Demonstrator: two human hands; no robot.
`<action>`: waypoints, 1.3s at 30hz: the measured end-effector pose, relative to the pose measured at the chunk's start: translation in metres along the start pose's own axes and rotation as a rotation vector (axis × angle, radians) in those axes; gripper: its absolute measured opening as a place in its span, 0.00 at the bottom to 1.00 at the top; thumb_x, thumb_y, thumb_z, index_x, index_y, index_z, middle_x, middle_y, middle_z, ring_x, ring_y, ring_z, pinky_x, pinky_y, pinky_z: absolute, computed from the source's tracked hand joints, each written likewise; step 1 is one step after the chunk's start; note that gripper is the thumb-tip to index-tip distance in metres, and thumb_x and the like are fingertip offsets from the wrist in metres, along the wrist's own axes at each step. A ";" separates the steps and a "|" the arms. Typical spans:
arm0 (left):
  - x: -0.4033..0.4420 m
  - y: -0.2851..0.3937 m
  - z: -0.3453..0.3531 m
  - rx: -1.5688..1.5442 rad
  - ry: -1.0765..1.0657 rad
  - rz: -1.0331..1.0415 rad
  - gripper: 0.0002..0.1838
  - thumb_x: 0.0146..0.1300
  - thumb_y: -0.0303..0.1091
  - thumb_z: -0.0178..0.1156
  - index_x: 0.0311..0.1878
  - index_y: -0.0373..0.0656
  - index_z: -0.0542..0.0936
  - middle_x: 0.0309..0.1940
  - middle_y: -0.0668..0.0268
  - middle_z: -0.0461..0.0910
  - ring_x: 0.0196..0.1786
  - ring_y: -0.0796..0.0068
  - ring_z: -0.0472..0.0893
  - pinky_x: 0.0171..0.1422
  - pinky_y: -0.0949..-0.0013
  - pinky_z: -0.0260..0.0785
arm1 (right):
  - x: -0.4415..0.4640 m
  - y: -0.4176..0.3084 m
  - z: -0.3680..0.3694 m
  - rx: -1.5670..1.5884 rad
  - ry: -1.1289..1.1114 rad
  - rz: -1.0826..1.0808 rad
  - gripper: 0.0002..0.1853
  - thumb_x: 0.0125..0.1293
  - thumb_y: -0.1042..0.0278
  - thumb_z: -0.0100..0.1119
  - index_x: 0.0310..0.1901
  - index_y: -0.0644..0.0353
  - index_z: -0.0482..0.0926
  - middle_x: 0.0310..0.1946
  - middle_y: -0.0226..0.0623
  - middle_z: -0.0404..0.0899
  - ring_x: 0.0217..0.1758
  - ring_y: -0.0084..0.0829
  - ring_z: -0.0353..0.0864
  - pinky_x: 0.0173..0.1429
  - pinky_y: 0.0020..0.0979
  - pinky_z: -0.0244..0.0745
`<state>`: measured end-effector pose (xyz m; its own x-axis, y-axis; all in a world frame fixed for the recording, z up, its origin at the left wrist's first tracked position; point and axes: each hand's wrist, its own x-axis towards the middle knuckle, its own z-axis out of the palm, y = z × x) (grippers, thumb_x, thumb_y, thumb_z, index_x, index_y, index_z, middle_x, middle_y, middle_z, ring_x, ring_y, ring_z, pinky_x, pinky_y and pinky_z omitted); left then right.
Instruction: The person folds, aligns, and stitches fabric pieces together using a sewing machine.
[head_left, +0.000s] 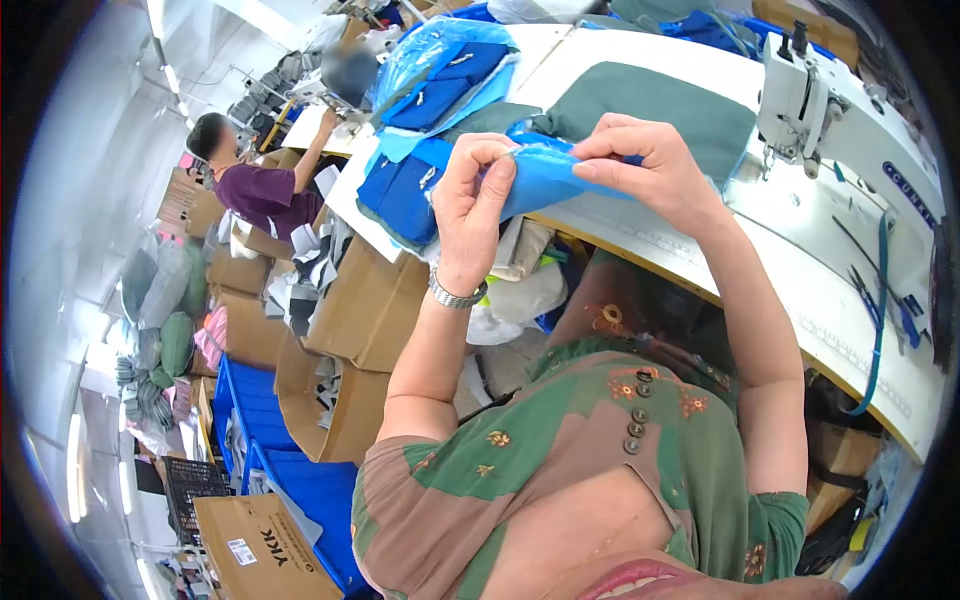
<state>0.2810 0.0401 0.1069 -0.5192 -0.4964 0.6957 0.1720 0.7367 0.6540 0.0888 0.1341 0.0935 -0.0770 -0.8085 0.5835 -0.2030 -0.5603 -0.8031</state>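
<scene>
From my remote seat I see both hands raised in front of the chest, working on one strip of light blue material (550, 182). The left hand (474, 195) is closed, thumb against bent forefinger, clamped on the strip's upper edge. The right hand (645, 165) has its thumb and forefinger drawn together at the same edge, just to the right of the left hand; I cannot tell how firmly they meet on it. The strip spans the space between both hands and hangs below the fingers, over the near edge of the white table (800, 250). On the left wrist I make out a metal watch (455, 291). Directly left of the left hand lie darker blue pieces (395, 195), with a bagged blue stack (445, 88) beyond them. Behind the right hand, flat on the table, I see dark green fabric (665, 110). Further right of that hand stands a sewing machine (850, 125), and nearer the body from it lie a teal strap (881, 300) and blue-handled scissors (909, 322). Cardboard boxes (365, 305) sit below and left of the left hand, and well beyond them a person in a purple shirt (262, 195) reaches out an arm.
</scene>
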 end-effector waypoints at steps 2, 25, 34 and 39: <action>-0.001 0.000 -0.001 -0.015 -0.008 -0.030 0.05 0.68 0.30 0.59 0.40 0.38 0.77 0.40 0.65 0.77 0.42 0.78 0.74 0.48 0.76 0.66 | 0.001 0.006 0.005 -0.082 0.061 -0.016 0.05 0.60 0.73 0.64 0.35 0.66 0.83 0.29 0.28 0.73 0.33 0.19 0.69 0.37 0.23 0.63; 0.028 -0.010 -0.009 0.010 0.016 0.203 0.04 0.55 0.22 0.67 0.29 0.39 0.81 0.24 0.70 0.76 0.28 0.78 0.73 0.35 0.75 0.65 | -0.073 0.044 -0.027 -0.922 0.246 0.067 0.03 0.58 0.70 0.62 0.32 0.56 0.78 0.30 0.37 0.75 0.31 0.41 0.79 0.36 0.38 0.74; -0.103 -0.058 0.084 0.227 -1.144 0.438 0.10 0.58 0.33 0.58 0.43 0.48 0.80 0.37 0.71 0.79 0.47 0.72 0.78 0.59 0.54 0.64 | -0.095 0.091 -0.102 -1.311 0.261 0.341 0.11 0.60 0.76 0.51 0.38 0.55 0.83 0.38 0.39 0.81 0.44 0.41 0.81 0.47 0.40 0.76; -0.089 -0.049 0.051 -0.067 -0.780 0.144 0.06 0.53 0.27 0.69 0.35 0.42 0.85 0.34 0.65 0.84 0.36 0.67 0.82 0.46 0.63 0.74 | -0.141 0.059 -0.094 -1.191 0.432 0.595 0.12 0.60 0.76 0.51 0.39 0.56 0.84 0.41 0.39 0.82 0.47 0.40 0.80 0.52 0.38 0.74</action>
<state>0.2765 0.0717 -0.0025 -0.9203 0.0845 0.3819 0.3187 0.7279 0.6071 -0.0039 0.2321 -0.0247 -0.6899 -0.6272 0.3615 -0.7139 0.5063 -0.4838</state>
